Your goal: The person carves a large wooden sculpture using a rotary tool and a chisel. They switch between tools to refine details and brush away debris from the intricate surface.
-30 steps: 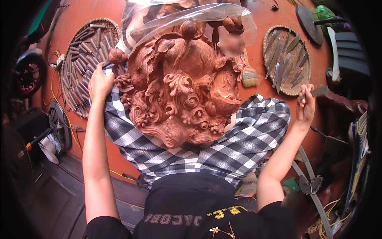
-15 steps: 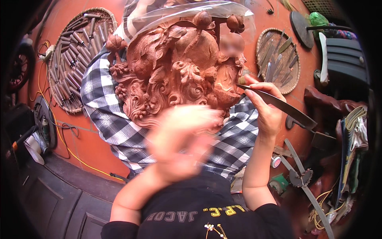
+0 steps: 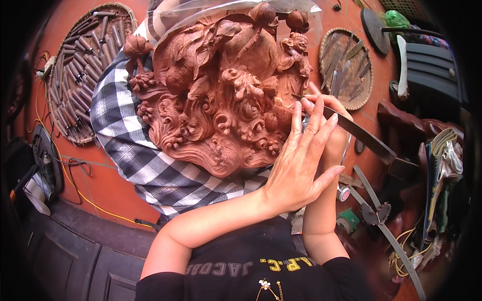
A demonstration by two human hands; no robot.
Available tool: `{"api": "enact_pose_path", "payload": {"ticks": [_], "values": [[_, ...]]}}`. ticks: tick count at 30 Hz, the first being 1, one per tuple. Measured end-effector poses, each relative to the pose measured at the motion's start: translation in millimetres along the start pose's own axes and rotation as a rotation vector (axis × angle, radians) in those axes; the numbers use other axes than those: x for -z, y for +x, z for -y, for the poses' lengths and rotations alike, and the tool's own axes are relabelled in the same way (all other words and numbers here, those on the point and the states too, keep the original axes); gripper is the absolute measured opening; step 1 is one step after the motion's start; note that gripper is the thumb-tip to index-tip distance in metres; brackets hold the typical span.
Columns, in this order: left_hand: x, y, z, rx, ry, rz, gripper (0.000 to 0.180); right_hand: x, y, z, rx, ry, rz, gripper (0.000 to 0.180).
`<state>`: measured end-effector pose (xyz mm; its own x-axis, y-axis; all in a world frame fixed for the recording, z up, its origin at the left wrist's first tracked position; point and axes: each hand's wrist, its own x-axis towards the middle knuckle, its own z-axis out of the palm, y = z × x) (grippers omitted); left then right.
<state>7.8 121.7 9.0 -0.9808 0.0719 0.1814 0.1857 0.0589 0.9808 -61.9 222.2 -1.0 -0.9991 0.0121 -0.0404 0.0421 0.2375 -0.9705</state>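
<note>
A reddish-brown wood carving (image 3: 216,145), deeply cut with swirls, leaves, round fruits and a small figure (image 3: 293,55), rests in my lap on a black-and-white checked cloth (image 3: 120,120). My right hand (image 3: 335,145) is closed on a long dark carving knife (image 3: 366,136). The knife's narrow tip is at the lower part of the small figure; whether it touches the wood I cannot tell. My left hand (image 3: 291,173) is stretched out, fingers apart, with its fingertips beside the blade. It partly covers my right hand and the carving's right edge.
At the left, a round woven basket (image 3: 52,95) holds many wooden-handled tools. A smaller basket (image 3: 370,85) of flat blades lies at the right. A yellow cord (image 3: 93,198) crosses the tiled floor. Dark slatted furniture (image 3: 429,70) and a metal bar with a toothed disc (image 3: 375,214) stand right.
My left hand has swung from in front of the carving to the right, up beside the knife. My right hand still grips the knife near the figure. The view has shifted slightly.
</note>
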Motion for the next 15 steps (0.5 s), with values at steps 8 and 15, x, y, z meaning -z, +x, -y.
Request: {"api": "enact_pose_path", "payload": {"ticks": [8,15], "values": [[7,-1,-4,0.065,0.010,0.010,0.082,-17,-12,3,0.034,-0.190,-0.034,0.018],[10,3,-9,0.086,0.051,0.029,0.085,-14,-12,7,-0.064,-0.168,-0.001,0.016]]}}
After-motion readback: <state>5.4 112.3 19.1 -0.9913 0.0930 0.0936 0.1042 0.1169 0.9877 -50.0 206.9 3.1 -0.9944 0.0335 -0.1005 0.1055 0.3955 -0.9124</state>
